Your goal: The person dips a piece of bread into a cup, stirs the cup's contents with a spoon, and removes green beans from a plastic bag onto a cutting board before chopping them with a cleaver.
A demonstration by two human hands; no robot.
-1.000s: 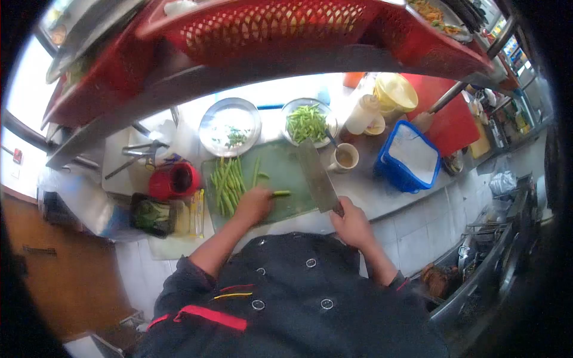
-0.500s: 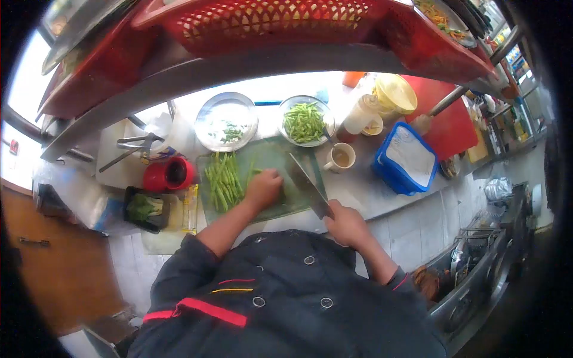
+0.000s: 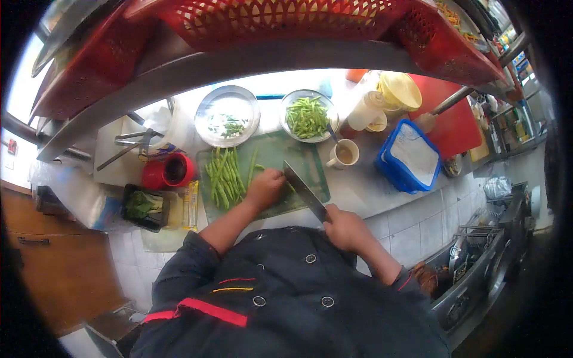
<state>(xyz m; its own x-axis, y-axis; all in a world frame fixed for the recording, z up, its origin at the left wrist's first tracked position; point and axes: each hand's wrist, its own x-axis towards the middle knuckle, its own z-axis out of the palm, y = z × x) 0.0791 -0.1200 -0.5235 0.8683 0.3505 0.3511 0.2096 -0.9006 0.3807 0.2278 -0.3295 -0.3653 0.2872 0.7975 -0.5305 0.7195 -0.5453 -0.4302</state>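
Observation:
My right hand (image 3: pixel 346 225) is closed round the handle of a cleaver (image 3: pixel 305 192), its blade pointing up and left over the green cutting board (image 3: pixel 310 156). Beside the blade's tip, my left hand (image 3: pixel 265 187) presses with curled fingers on a green bean (image 3: pixel 290 187), mostly hidden. Whole green beans (image 3: pixel 224 179) lie in a pile on the board's left part, with a few loose ones beside my left hand. Behind the board, a metal plate (image 3: pixel 307 138) holds cut green pieces (image 3: pixel 307 117). Another metal plate (image 3: pixel 206 104) has small green and white bits.
Right of the board stand a mug (image 3: pixel 344 154) with a spoon, a squeeze bottle (image 3: pixel 365 111) and a blue container (image 3: pixel 397 166). On the left are a red container (image 3: pixel 169 171) and a black tray of leaves (image 3: pixel 143 206). A shelf with red baskets (image 3: pixel 280 21) spans overhead.
The cleaver has turned from steeply upright to a slant toward my left hand, its tip now close to the fingers. My left hand has shifted slightly right and up.

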